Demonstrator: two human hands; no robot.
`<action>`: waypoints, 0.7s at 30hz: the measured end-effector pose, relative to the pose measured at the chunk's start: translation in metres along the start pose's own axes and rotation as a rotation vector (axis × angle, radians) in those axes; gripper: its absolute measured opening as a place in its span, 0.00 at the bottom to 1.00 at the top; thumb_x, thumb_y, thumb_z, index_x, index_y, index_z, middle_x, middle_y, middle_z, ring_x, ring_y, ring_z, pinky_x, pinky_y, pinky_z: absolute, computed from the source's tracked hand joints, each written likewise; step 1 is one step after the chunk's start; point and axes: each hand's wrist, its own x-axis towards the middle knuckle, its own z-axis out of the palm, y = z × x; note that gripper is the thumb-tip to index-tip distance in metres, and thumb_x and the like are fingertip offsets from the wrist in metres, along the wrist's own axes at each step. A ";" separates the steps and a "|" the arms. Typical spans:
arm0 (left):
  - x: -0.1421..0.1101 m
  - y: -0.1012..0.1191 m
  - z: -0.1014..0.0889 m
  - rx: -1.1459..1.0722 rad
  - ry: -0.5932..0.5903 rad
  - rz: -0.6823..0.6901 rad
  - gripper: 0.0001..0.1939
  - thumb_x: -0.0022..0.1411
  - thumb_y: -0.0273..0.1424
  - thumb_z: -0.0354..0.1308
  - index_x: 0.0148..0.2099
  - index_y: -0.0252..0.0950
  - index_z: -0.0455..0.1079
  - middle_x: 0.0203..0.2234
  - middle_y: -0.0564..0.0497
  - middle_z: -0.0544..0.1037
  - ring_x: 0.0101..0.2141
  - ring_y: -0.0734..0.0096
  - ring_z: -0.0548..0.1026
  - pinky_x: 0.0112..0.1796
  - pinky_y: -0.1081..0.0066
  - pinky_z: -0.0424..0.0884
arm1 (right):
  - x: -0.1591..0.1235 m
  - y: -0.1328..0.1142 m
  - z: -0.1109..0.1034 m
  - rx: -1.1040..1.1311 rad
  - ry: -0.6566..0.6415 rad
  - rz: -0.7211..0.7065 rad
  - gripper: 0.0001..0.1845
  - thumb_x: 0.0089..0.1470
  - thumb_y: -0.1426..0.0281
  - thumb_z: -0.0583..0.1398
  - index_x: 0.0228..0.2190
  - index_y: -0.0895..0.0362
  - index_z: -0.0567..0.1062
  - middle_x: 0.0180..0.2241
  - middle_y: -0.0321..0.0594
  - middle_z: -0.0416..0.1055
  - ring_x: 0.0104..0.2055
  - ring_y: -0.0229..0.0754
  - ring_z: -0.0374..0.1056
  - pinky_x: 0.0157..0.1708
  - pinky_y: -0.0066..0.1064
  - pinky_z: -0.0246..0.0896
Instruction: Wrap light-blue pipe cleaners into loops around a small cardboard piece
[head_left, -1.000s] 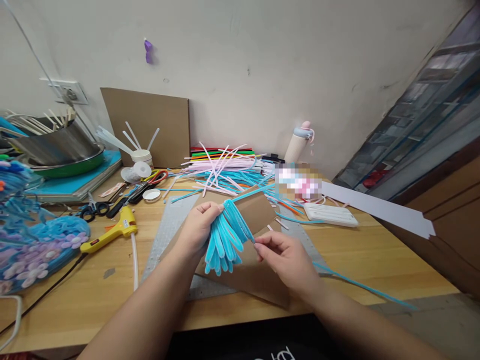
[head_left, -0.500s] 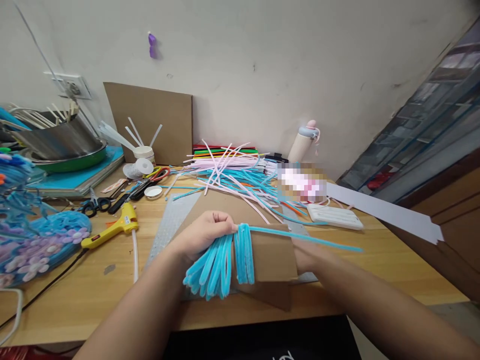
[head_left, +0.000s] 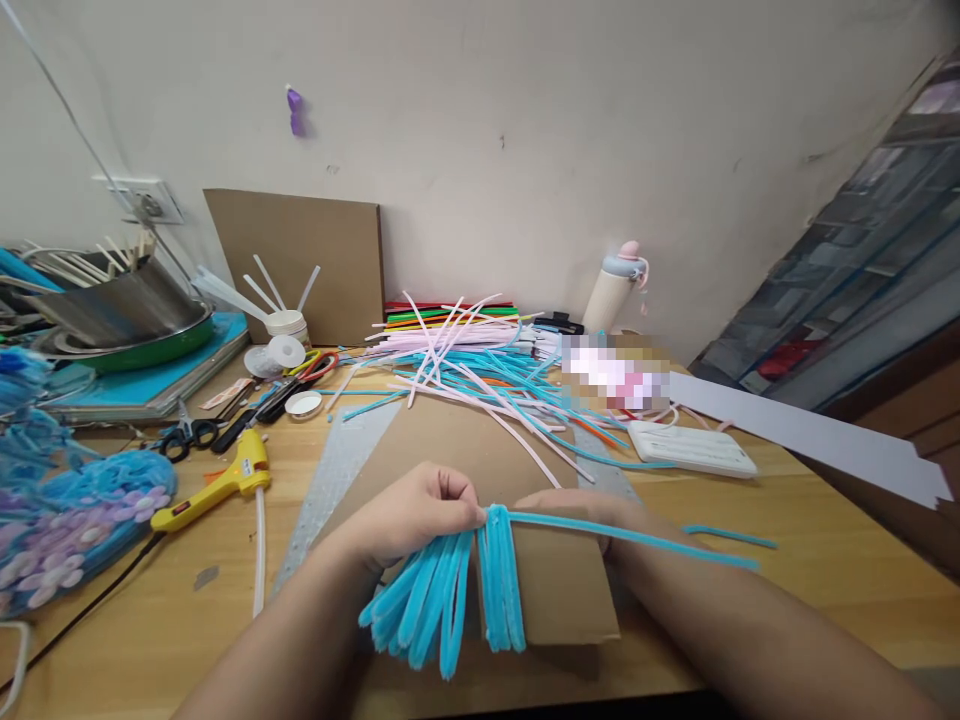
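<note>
My left hand point(head_left: 431, 515) is closed, its thumb and finger pinching light-blue pipe cleaners at their top. From that pinch hangs a fan of folded blue pipe cleaner loops point(head_left: 424, 605). Just right of it, more blue pipe cleaner point(head_left: 501, 585) is wound in side-by-side turns round a small piece of cardboard point(head_left: 562, 580). One loose blue strand point(head_left: 637, 532) runs from the top of these turns out to the right, across my right forearm. Behind the cardboard is my right hand point(head_left: 592, 503), largely covered by it; its fingers are hidden.
Pink and blue pipe cleaners point(head_left: 480, 375) lie piled at the back, above a large cardboard sheet point(head_left: 435, 435). A yellow glue gun point(head_left: 217, 485) and scissors point(head_left: 187, 432) are at left. A white power bank point(head_left: 694, 448) and a bottle point(head_left: 615, 285) stand to the right.
Both hands and the wound cardboard sit lower in view, and the view has shifted slightly. The loose strand slopes further down to the right. A short blue piece now shows beyond my right forearm.
</note>
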 end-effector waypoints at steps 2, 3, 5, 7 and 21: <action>0.001 0.000 -0.001 0.015 0.012 -0.006 0.14 0.46 0.38 0.59 0.21 0.34 0.61 0.14 0.59 0.58 0.17 0.81 0.53 0.19 0.77 0.50 | -0.003 -0.004 -0.001 0.198 -0.156 0.128 0.08 0.42 0.67 0.59 0.19 0.59 0.70 0.17 0.32 0.64 0.19 0.33 0.59 0.21 0.26 0.57; 0.001 -0.001 -0.002 0.025 0.016 -0.006 0.14 0.46 0.38 0.58 0.21 0.34 0.61 0.14 0.59 0.58 0.17 0.81 0.53 0.19 0.77 0.50 | -0.005 -0.006 -0.002 0.278 -0.178 0.162 0.09 0.42 0.66 0.59 0.21 0.60 0.70 0.18 0.32 0.65 0.20 0.33 0.59 0.22 0.26 0.57; 0.002 -0.001 -0.003 0.052 0.016 -0.007 0.13 0.47 0.38 0.58 0.21 0.34 0.62 0.14 0.59 0.58 0.17 0.81 0.53 0.19 0.77 0.50 | -0.007 -0.009 -0.003 0.424 -0.195 0.173 0.14 0.46 0.60 0.58 0.24 0.60 0.72 0.21 0.34 0.67 0.22 0.33 0.62 0.24 0.25 0.58; 0.003 -0.001 -0.003 0.090 0.012 -0.004 0.12 0.47 0.37 0.57 0.21 0.34 0.62 0.14 0.60 0.58 0.17 0.81 0.53 0.19 0.78 0.50 | -0.008 -0.010 -0.005 0.544 -0.257 0.153 0.19 0.48 0.57 0.56 0.29 0.62 0.73 0.25 0.37 0.70 0.25 0.33 0.64 0.28 0.25 0.59; 0.007 0.001 0.002 0.103 0.017 0.094 0.10 0.54 0.36 0.56 0.29 0.33 0.67 0.20 0.56 0.65 0.22 0.79 0.61 0.25 0.77 0.57 | -0.019 -0.016 -0.015 0.549 -0.371 -0.002 0.09 0.47 0.69 0.59 0.29 0.62 0.76 0.27 0.37 0.72 0.27 0.35 0.68 0.29 0.25 0.61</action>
